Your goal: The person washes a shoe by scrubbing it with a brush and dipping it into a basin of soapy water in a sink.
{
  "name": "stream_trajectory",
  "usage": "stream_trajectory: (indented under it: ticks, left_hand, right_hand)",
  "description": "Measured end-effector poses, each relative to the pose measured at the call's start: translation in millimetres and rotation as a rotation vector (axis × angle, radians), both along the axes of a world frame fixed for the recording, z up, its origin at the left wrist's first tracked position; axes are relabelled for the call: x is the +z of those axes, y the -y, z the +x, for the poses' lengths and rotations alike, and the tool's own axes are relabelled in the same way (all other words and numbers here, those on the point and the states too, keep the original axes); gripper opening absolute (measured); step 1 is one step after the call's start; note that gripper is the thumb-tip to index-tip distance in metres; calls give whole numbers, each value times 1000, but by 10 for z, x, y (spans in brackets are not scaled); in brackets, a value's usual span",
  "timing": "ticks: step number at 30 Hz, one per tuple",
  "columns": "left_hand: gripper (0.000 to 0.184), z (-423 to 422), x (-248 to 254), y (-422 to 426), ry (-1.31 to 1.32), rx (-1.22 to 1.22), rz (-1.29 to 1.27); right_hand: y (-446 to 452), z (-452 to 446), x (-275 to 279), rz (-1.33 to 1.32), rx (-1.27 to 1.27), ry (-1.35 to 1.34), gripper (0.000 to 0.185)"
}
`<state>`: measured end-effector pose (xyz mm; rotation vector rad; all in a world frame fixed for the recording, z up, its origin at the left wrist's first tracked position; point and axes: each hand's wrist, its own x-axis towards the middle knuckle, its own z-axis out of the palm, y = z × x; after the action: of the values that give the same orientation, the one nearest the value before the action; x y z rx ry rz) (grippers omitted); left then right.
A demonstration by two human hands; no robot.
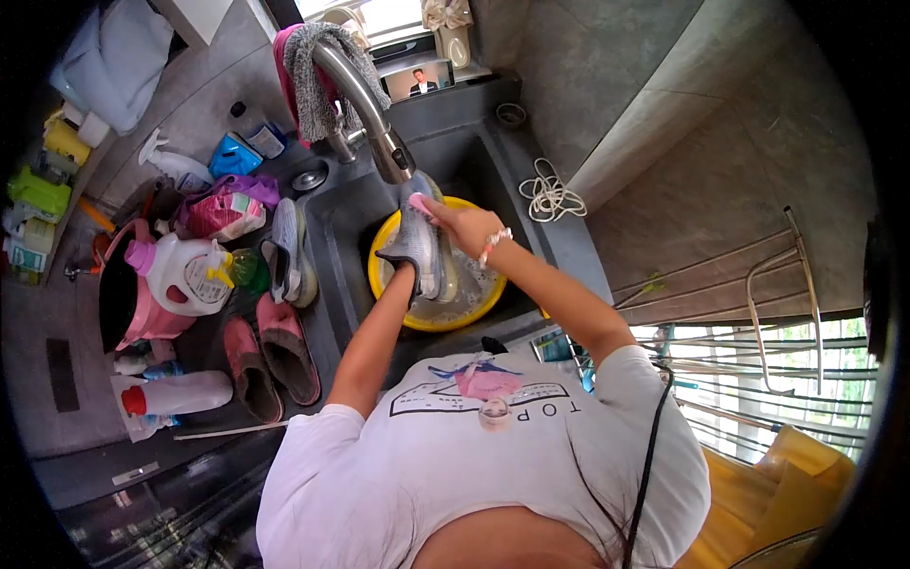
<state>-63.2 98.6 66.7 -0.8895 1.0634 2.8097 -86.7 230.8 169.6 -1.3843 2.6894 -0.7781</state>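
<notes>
A wet grey shoe (417, 237) is held over a yellow basin (486, 308) of sudsy water. My left hand (404, 275) reaches into the shoe's opening and holds it up; its fingers are hidden inside. With my right hand (466, 230) I press a small pink brush (420, 203) against the shoe's upper near the toe. Most of the brush is covered by my fingers. The basin stands in the dark sink (334, 248), under the pull-down tap (391, 156).
Left of the sink stand another grey shoe (296, 251), pink slippers (286, 349), a detergent jug (185, 275) and a white bottle (185, 393). A coiled white cable (552, 194) lies on the right rim. Behind the tap a phone (417, 82) shows a picture.
</notes>
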Motion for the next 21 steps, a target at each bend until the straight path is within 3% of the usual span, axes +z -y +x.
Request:
stream_trajectory:
  ticks: [2,4,6,7,9,10,13,17,19,21]
  left_hand:
    - [45,53,318,37,64,-54,80]
    - [46,337,1472,-75,212,-101,243]
    - [47,209,802,71,-14,-129,326]
    - [47,180,675,68,-54,-110,329]
    - [47,118,403,9,-126,-71,322]
    - [47,108,342,-27,-152,-65,329]
    - [46,119,295,-63,-158,-74,294]
    - [46,219,382,150,-74,-127,223]
    - [46,233,432,227,-48,-131,195]
    - [46,176,428,239,-44,-100,161]
  right_hand:
    - [-34,249,5,214,-111,155,48]
    - [-189,419,-110,146,-45,65,50]
    - [-250,472,-109,159,3,36,49]
    - [-164,392,151,357,-28,126,48]
    - [50,67,55,226,-113,32,46]
    - [151,-112,28,98,-200,-73,44]
    - [284,-306,117,2,-271,128,41]
    - [-92,246,-187,26,-64,-12,42]
    - [-132,450,79,358,-52,62,45]
    - [1,213,-2,258,-85,59,46]
